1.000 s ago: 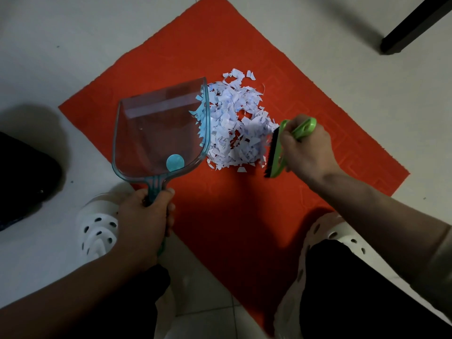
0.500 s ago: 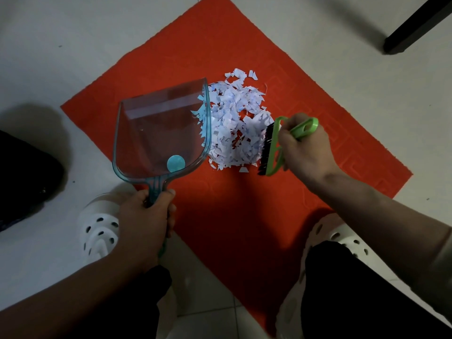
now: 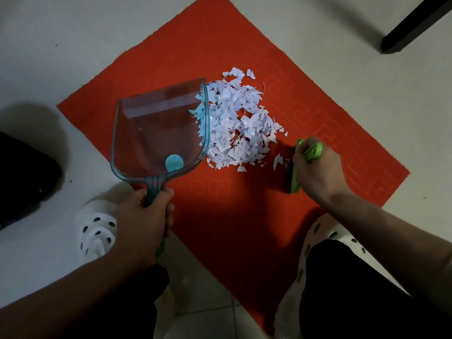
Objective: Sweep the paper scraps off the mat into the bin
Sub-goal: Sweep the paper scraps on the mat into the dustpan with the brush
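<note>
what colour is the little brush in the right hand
Bright green, with dark bristles; the brush shows in the head view, held by the right hand.

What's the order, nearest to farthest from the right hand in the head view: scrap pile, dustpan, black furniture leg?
Measured from the right hand, which grips the green brush:
1. Scrap pile, just to its left on the red mat.
2. Dustpan, beyond the pile, held by the left hand.
3. Black furniture leg, top right corner on the floor.
</note>
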`<state>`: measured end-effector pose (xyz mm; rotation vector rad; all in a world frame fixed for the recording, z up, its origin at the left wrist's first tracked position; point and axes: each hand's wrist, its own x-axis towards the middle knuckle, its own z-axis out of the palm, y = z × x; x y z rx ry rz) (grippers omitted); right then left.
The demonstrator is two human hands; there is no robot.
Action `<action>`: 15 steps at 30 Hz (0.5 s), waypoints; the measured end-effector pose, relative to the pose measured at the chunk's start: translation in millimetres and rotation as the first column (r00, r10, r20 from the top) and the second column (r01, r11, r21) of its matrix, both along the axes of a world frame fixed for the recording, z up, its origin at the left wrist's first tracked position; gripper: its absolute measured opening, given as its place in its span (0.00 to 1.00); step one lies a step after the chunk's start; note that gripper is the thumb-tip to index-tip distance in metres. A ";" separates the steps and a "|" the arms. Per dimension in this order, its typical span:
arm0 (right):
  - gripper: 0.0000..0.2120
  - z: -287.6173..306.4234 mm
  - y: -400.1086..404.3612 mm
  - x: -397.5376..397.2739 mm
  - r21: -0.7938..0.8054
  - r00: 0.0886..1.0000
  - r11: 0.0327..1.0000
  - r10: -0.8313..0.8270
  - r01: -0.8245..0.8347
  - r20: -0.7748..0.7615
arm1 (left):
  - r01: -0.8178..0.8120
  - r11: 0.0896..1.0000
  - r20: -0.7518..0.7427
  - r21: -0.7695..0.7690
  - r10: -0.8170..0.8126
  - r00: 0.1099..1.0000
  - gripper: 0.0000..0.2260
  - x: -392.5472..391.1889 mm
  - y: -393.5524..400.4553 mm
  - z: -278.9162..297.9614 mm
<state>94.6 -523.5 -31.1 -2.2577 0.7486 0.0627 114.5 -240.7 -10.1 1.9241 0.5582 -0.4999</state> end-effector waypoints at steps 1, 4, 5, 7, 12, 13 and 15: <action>0.04 -1.4 4.7 2.3 0.020 1.000 1.000 0.019 -0.019 -0.002 | 0.003 1.000 -0.002 0.001 -0.003 1.000 0.11 -0.3 -0.5 0.0; 0.05 -0.1 13.7 12.0 0.105 0.998 0.993 0.047 -0.050 0.030 | 0.000 1.000 -0.012 -0.001 0.000 1.000 0.12 -2.1 -1.1 -1.3; 0.06 1.3 13.2 15.1 0.128 0.998 0.991 0.038 -0.043 0.046 | -0.008 1.000 -0.014 -0.004 0.008 1.000 0.12 -2.1 -0.7 -2.1; 0.06 3.2 8.9 17.6 0.143 0.997 0.989 0.012 -0.022 0.072 | -0.022 1.000 -0.008 -0.010 0.022 1.000 0.12 -1.5 -0.5 -2.7; 0.06 1.2 -2.5 6.7 0.035 0.996 0.999 -0.040 0.037 0.084 | -0.002 1.000 0.029 -0.001 0.002 1.000 0.12 -0.7 -0.8 -2.6; 0.06 0.5 -3.1 3.7 0.008 0.997 0.999 -0.038 0.037 0.071 | -0.002 1.000 0.030 -0.006 0.002 1.000 0.12 -1.2 -0.6 -2.6; 0.06 -1.7 -1.6 0.3 -0.027 0.999 0.999 -0.031 0.032 0.043 | -0.006 1.000 0.028 -0.018 0.006 1.000 0.12 -2.2 -0.1 -2.5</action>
